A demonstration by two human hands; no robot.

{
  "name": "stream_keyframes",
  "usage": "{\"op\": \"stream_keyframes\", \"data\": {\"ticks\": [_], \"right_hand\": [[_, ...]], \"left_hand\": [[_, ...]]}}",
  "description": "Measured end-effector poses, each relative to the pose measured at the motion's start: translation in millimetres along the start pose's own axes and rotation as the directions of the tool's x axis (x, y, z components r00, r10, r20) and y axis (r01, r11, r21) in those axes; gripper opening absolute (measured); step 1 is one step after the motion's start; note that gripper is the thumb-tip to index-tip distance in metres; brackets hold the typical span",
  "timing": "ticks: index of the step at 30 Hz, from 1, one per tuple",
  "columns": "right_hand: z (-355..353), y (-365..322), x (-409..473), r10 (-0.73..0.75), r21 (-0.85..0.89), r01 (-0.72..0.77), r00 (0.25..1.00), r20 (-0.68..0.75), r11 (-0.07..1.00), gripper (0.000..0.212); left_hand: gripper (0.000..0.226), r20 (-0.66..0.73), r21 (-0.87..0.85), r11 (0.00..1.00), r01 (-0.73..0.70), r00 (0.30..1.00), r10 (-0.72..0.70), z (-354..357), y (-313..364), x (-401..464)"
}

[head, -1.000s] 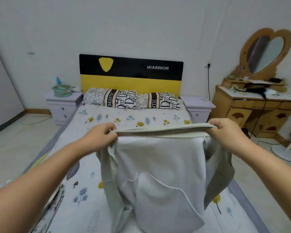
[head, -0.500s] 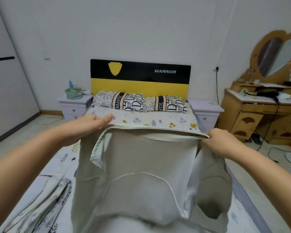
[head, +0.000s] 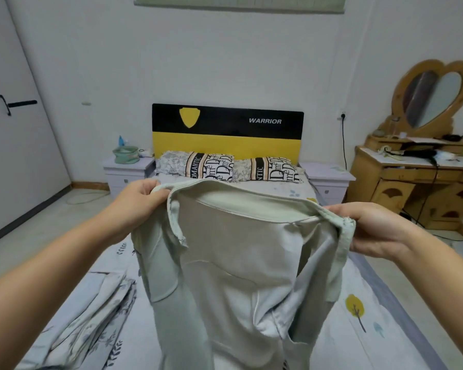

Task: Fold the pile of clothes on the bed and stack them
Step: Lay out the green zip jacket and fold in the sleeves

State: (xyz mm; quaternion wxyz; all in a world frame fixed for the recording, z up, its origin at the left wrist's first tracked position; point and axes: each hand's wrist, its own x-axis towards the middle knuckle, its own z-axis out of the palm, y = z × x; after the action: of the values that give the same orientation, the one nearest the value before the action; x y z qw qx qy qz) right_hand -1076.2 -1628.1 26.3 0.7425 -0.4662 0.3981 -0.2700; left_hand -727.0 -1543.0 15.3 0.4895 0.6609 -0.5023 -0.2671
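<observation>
head view: one bed with a pale leaf-print sheet [head: 364,324] and black-and-yellow headboard [head: 226,134] carries two lettered pillows [head: 211,169], flanked by two white nightstands [head: 127,173]. one pale grey-green cotton garment [head: 238,263] hangs above the sheet, its top edge pinched by the left hand [head: 141,200] and the right hand [head: 374,227], while one folded leaf-print cloth [head: 91,321] lies at left.

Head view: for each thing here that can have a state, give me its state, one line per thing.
Left hand: grips the trousers' waistband at one end.
Right hand: grips the waistband at the other end.
Trousers: pale green, held up over the bed, unfolded, legs hanging down.
Patterned cloth: lies folded on the bed.
Bed: made, sheet spread flat.
Pillows: two, lying side by side at the headboard.
</observation>
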Motion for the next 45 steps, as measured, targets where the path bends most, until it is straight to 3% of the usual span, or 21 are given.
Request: {"op": "stream_keyframes", "data": {"ticks": [3,5,9,13,17,19,20,22,24,30,35,40,45], "right_hand": [[21.0,10.7,-19.0,-0.084,-0.211,0.076,0.996,-0.031,0.975,0.033],[35.4,16.9,-32.2,-0.17,-0.42,0.119,0.982,-0.085,0.899,0.031],[70.0,28.2,-60.8,-0.459,-0.798,0.129,0.866,-0.198,0.588,0.006],[92.8,29.3,-97.5,-0.652,-0.916,0.125,0.738,-0.171,0.381,0.019],[103.7,23.5,-128.1,-0.778,-0.932,0.262,0.628,-0.033,0.251,0.012],[103.5,15.4,-141.4,-0.782,-0.924,0.284,0.623,-0.026,0.257,0.036],[99.2,10.7,-144.8,-0.766,-0.901,0.294,0.64,-0.061,0.317,0.046],[75.6,2.4,-139.2,-0.726,-0.825,0.346,0.679,-0.108,0.446,0.058],[47.6,-0.2,-137.0,-0.747,-0.804,0.364,0.649,-0.142,0.469,0.063],[75.7,43.1,-77.0,-0.717,-0.88,0.28,0.691,-0.093,0.384,0.032],[39.7,110.7,14.0,-0.587,-0.89,0.108,0.786,-0.196,0.442,0.042],[0.6,167.8,95.2,-0.521,-0.878,-0.048,0.789,-0.325,0.475,0.047],[-38.3,195.6,179.3,-0.484,-0.867,-0.098,0.796,-0.363,0.489,0.047]], "left_hand": [[0.029,-0.074,0.031,0.997,-0.076,0.994,0.078,-11.9,0.9,-20.2],[0.021,-0.082,0.016,0.994,-0.108,0.991,0.109,-19.5,3.2,-33.6],[0.019,-0.095,0.049,0.976,-0.212,0.972,0.215,-34.2,9.5,-61.2],[0.024,-0.103,0.168,0.943,-0.288,0.946,0.308,-54.4,18.3,-98.1],[0.033,-0.124,0.163,0.915,-0.37,0.912,0.391,-72.0,35.2,-129.9],[0.045,-0.121,0.123,0.905,-0.408,0.899,0.422,-77.5,46.0,-140.4],[0.048,-0.121,0.108,0.901,-0.419,0.894,0.431,-79.7,49.9,-142.9],[0.048,-0.127,0.1,0.895,-0.436,0.886,0.446,-82.2,53.8,-143.3],[0.044,-0.133,0.083,0.894,-0.441,0.884,0.448,-80.0,51.2,-137.4],[0.045,-0.094,0.15,0.945,-0.292,0.947,0.307,-39.0,-14.1,-91.7],[0.05,-0.039,0.355,0.927,-0.123,0.988,0.146,17.5,-109.0,-50.3],[0.046,-0.052,0.435,0.9,0.026,0.999,-0.004,76.1,-183.9,-13.9],[0.046,-0.068,0.505,0.858,0.088,0.996,-0.062,120.4,-236.1,37.7]]}}
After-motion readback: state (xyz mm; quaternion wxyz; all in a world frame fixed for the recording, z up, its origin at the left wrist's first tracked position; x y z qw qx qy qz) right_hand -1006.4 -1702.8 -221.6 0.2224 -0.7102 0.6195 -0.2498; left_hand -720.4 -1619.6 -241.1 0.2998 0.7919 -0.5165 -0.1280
